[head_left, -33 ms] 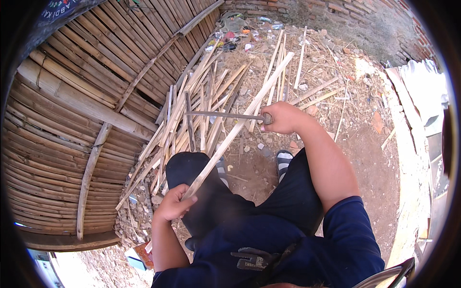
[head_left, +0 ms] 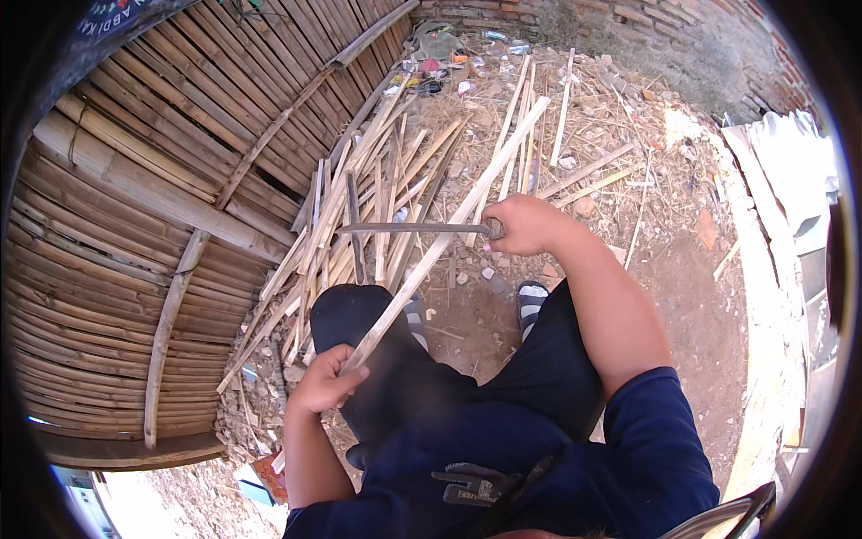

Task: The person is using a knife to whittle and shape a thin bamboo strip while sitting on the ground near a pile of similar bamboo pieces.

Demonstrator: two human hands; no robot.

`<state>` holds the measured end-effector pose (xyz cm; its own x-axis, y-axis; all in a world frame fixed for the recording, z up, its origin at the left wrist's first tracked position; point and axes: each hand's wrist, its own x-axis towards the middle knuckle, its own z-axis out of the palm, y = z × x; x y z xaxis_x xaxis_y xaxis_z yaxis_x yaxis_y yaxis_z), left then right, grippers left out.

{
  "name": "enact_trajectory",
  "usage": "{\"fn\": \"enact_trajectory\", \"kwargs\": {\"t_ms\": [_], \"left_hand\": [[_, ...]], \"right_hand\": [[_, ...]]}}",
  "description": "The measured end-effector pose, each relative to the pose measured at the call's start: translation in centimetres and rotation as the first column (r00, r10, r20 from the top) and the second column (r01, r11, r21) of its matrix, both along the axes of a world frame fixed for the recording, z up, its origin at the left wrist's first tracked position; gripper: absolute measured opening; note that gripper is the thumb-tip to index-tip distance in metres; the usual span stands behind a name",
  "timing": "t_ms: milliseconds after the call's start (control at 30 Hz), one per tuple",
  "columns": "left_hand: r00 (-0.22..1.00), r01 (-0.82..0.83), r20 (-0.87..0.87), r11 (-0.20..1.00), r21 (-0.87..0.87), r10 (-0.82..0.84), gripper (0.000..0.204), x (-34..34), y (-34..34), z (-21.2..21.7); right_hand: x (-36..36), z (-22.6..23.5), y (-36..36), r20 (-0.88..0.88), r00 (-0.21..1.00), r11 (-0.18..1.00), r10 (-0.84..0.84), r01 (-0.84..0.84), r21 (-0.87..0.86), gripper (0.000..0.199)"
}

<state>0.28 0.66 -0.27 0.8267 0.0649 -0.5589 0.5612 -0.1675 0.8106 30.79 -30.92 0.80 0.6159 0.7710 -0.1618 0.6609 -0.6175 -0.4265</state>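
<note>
My left hand (head_left: 326, 381) is closed round the near end of a long, pale wooden strip (head_left: 409, 289) that slants up and away to the right over my knee. In my closed right hand (head_left: 521, 225) is the handle of a long knife with a narrow, dark blade (head_left: 409, 228). The blade points left and crosses the strip about midway along it. Whether its edge touches the wood, I cannot tell. My fingers hide most of the handle.
Several loose wooden strips (head_left: 325, 242) lie heaped beside a bamboo-slat wall (head_left: 162, 180) at left. Further strips (head_left: 588, 171) lie on the rubble-strewn ground ahead. A brick wall (head_left: 646, 40) stands at the back. My sandalled feet (head_left: 532, 305) rest below the strip.
The knife blade has come slightly nearer to me and shows a broader side. My right hand has turned a little with it. The left hand and the strip look unmoved.
</note>
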Motion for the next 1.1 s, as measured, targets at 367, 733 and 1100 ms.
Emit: {"fn": "enact_trajectory", "kwargs": {"t_ms": [367,733,1100], "left_hand": [[1.0,-0.02,-0.006,0.999,0.028,0.02,0.017,0.0,-0.3,0.2],[1.0,-0.016,-0.008,1.0,0.021,0.016,0.018,-0.1,-0.1,0.1],[0.999,-0.032,0.022,0.998,-0.054,0.033,0.018,-0.1,0.2,-0.3]], "right_hand": [[3.6,-1.0,-2.3,0.006,0.953,0.944,-0.302,0.298,0.139,0.056],[-1.5,1.4,1.4,-0.021,0.995,0.993,0.102,-0.103,-0.048,0.049],[3.3,0.4,-4.2,-0.073,0.935,0.913,-0.347,0.354,0.202,0.052]]}}
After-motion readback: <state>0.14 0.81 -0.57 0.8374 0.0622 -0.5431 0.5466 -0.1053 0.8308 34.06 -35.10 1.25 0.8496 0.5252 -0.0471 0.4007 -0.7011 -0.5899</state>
